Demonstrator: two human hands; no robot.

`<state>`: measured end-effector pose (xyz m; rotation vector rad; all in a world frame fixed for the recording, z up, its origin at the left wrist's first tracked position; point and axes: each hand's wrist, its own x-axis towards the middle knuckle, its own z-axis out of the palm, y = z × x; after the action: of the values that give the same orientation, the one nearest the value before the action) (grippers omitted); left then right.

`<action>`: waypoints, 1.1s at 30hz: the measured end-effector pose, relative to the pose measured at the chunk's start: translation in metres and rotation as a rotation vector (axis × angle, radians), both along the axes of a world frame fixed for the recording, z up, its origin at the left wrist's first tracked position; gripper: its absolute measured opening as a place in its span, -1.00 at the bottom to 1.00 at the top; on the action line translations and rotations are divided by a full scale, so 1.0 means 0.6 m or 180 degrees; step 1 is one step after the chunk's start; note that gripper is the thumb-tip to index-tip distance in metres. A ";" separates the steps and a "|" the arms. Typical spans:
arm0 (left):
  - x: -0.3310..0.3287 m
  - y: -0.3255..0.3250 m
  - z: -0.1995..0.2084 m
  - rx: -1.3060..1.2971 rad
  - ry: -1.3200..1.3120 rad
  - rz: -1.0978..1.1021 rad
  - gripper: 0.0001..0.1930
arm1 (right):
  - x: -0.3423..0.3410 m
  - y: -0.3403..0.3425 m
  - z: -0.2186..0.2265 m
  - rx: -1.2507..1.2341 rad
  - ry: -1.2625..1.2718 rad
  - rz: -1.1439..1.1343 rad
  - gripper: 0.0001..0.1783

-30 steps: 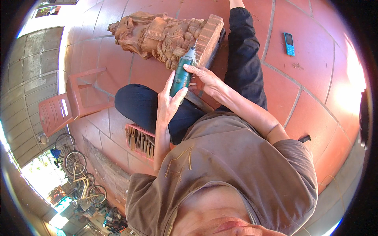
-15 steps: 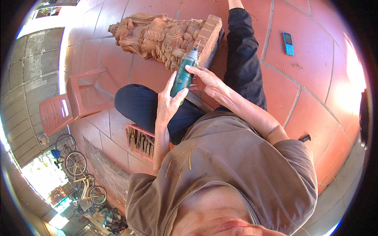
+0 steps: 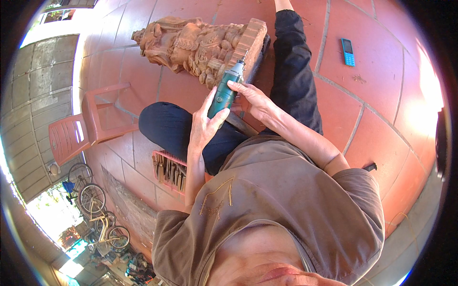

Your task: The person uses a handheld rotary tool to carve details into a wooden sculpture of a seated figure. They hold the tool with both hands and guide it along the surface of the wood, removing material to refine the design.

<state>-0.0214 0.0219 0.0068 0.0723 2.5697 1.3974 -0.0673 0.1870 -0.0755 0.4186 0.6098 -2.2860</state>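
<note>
Both my hands hold a green die grinder (image 3: 223, 96) with a grey nose and a thin bit pointing away from me. My left hand (image 3: 204, 125) wraps round its rear end from the left. From the right, my right hand (image 3: 254, 101) grips the body near the nose, its thumb on top and its other fingers partly hidden. Just beyond lies a carved wooden statue (image 3: 193, 45) on its side, with its base to the right. The bit overlaps the statue's base in view; whether it touches, I cannot tell.
A pink basket of chisels (image 3: 169, 171) sits by my left leg, near a pink plastic chair (image 3: 100, 114). On the tiled floor (image 3: 372, 124) to the right lies a blue phone (image 3: 348, 52). Several bicycles (image 3: 93, 200) stand at the far left.
The die grinder has shifted slightly to the right, with its tip tilted a little further right. Both hands keep their hold, and the statue stays in place.
</note>
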 end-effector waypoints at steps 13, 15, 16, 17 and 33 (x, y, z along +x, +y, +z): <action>0.001 0.001 -0.011 0.0076 0.0043 0.0015 -0.34 | -0.001 0.002 0.000 0.0059 -0.0016 -0.0080 -0.49; 0.002 0.002 -0.008 0.0089 0.0011 0.0050 -0.34 | -0.001 0.001 -0.002 0.0062 0.0029 -0.0045 -0.49; 0.002 0.003 -0.005 0.0106 -0.0020 0.0067 -0.34 | -0.002 0.000 -0.004 0.0063 0.0032 -0.0049 -0.48; 0.001 0.004 -0.002 0.0124 -0.0052 0.0084 -0.34 | -0.003 -0.001 -0.006 0.0064 0.0034 -0.0052 -0.48; -0.006 -0.007 -0.002 0.0138 -0.0206 0.0200 -0.36 | -0.014 -0.015 -0.011 0.0108 0.0112 0.0079 -0.44</action>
<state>-0.0251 0.0175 0.0053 -0.0465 2.5098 1.4528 -0.0755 0.1782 -0.0824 0.3858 0.6685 -2.2663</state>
